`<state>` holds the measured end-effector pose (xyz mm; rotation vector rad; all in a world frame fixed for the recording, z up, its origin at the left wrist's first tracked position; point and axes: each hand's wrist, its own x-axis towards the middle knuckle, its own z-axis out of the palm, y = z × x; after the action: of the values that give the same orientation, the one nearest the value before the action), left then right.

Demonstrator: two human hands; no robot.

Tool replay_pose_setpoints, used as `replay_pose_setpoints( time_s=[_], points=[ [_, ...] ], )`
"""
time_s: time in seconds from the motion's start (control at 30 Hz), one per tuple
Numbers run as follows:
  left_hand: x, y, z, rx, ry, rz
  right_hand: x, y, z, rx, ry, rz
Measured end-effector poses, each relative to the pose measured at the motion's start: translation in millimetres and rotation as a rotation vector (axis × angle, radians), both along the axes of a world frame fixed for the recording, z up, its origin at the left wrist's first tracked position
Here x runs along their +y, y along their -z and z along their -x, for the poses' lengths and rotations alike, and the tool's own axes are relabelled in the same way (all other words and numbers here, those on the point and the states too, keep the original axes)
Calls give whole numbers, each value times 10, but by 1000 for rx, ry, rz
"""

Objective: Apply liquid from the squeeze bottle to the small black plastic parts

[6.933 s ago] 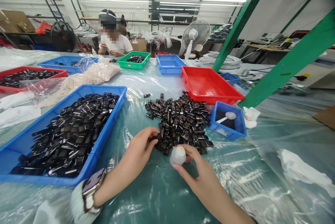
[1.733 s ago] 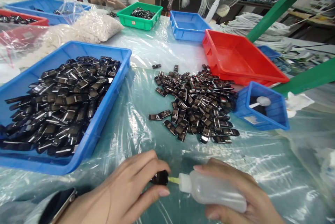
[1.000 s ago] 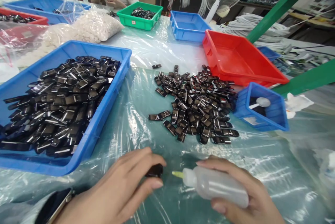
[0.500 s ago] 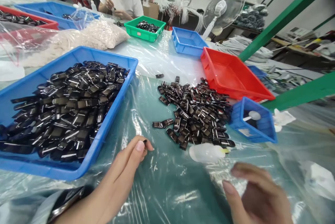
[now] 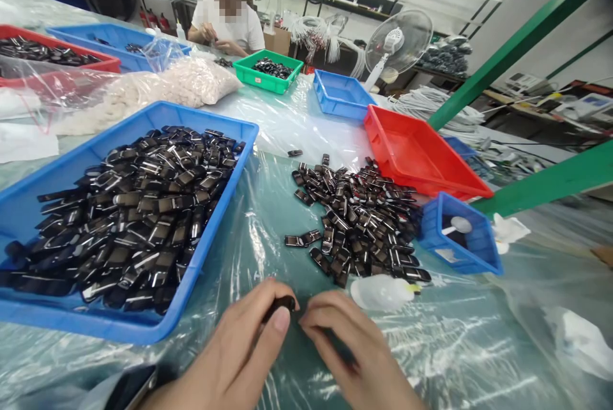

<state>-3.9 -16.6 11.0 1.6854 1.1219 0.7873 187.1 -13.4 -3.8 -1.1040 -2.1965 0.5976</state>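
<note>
A small black piece [image 5: 282, 305] is pinched between the thumb and fingers of my left hand [image 5: 253, 333], low in the middle of the view. Just right of it my right hand [image 5: 349, 340] has its fingertips drawn together close to the piece; whether anything is between them is too small to tell. Beyond my hands lies a loose pile of dark glossy pieces [image 5: 354, 218] on the plastic-covered table [image 5: 268, 205]. To the left stands a large blue tray [image 5: 205, 269] heaped with similar dark pieces [image 5: 158, 205].
A white bottle [image 5: 383, 293] lies beside the pile. A small blue bin [image 5: 460, 257], a red tray [image 5: 421, 148] and a blue tray [image 5: 342, 100] stand at the right and back. Behind a green tray [image 5: 268, 78] sits a person [image 5: 239, 27]. A green post [image 5: 517, 46] slants at right.
My right hand has come left, from the lower right to beside my left hand, and its fingers have closed together. The black piece in my left hand now shows more. The view has tilted up slightly.
</note>
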Motion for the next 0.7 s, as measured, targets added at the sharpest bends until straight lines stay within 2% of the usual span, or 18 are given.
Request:
replay_pose_setpoints(
  time_s=[0.17, 0.27, 0.33, 0.5, 0.6, 0.7],
  points=[
    [-65, 79, 10, 118, 96, -295, -37, -173, -17, 731, 86, 823],
    [-75, 157, -6, 150, 129, -476, -46, -198, 11, 961, 102, 1167],
    [-79, 188, -10, 149, 127, -528, -53, -196, 24, 999, 93, 1260],
    [-68, 143, 8, 226, 209, -455, -87, -110, 40, 1009, 67, 1294],
    [-33, 128, -12, 253, 221, -609, -101, 59, 95, 1032, 1, 1276],
    [-39, 178, -61, 303, 218, -769, -118, 256, 181, 1032, -105, 1266]
  ],
)
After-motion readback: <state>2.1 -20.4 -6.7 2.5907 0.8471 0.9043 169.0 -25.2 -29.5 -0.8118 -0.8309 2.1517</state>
